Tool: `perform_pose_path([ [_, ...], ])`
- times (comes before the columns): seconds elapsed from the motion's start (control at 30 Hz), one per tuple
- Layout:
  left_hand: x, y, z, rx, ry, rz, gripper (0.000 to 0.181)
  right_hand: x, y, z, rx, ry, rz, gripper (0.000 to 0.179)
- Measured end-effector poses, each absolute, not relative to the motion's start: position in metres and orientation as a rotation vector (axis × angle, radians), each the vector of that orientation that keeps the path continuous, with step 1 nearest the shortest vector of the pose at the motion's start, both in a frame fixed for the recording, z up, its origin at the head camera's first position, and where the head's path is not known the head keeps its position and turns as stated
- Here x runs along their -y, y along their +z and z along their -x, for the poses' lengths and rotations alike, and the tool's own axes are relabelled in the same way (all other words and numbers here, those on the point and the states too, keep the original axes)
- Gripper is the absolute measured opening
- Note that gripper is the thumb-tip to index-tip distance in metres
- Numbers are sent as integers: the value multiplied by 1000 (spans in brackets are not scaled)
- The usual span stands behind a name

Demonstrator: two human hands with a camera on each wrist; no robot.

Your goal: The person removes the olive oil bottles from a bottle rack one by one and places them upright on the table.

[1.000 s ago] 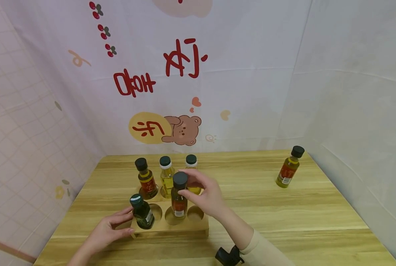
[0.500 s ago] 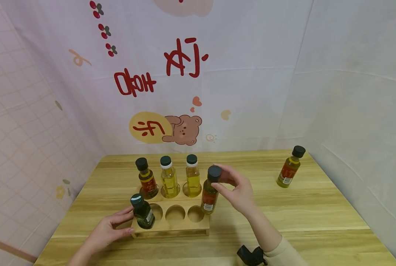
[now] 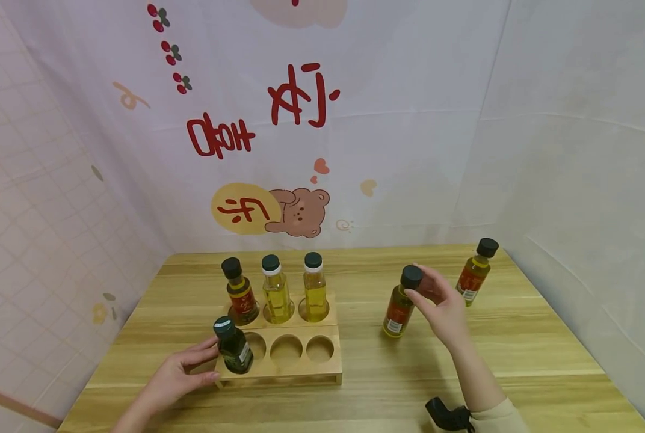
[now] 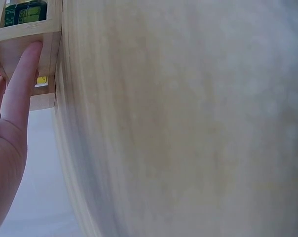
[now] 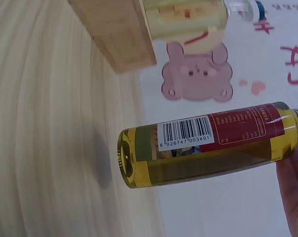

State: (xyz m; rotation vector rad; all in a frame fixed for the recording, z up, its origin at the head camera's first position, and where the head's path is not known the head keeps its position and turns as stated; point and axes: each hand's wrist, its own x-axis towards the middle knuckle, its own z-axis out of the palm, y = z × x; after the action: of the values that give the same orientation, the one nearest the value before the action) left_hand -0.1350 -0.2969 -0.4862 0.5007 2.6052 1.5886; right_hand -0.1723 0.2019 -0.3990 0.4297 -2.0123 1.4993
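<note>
In my right hand [image 3: 443, 308] I hold a red-labelled bottle [image 3: 398, 311], pinched near its black cap, slightly tilted and raised above the table [image 3: 376, 397], to the right of the rack [image 3: 287, 371] and well apart from it. My left hand [image 3: 177, 373] grasps nothing; it rests against the rack's left end, one digit laid straight on the wood. Just beside it, the green bottle [image 3: 236, 352] stands in the near row's leftmost hole, with three bare holes to its right. In the higher far row stand a second red bottle [image 3: 242, 300], then a middle yellow bottle [image 3: 277, 297] and a right yellow bottle [image 3: 315, 294]. Farther right, beyond my right hand, another red bottle [image 3: 473, 278] stands on the table. Behind everything hangs a pale cloth [image 3: 409, 132] printed with a bear [image 3: 302, 212].
</note>
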Motion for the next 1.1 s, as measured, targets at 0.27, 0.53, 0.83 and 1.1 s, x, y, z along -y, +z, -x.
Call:
perform_pose_path([
  [0.27, 298, -490, 135, -2607, 1610, -560, 45, -260, -427, 180, 2062, 1462, -203, 49],
  [0.53, 299, -490, 134, -2609, 1602, -571, 44, -291, -427, 176, 2118, 1415, -19, 51],
  [0.83, 297, -488, 134, -2632, 1583, -544, 44, -313, -429, 176, 2116, 1367, 109, 51],
  [1.1, 296, -486, 134, -2665, 1559, -549, 44, -333, -430, 181, 2116, 1361, 175, 52],
])
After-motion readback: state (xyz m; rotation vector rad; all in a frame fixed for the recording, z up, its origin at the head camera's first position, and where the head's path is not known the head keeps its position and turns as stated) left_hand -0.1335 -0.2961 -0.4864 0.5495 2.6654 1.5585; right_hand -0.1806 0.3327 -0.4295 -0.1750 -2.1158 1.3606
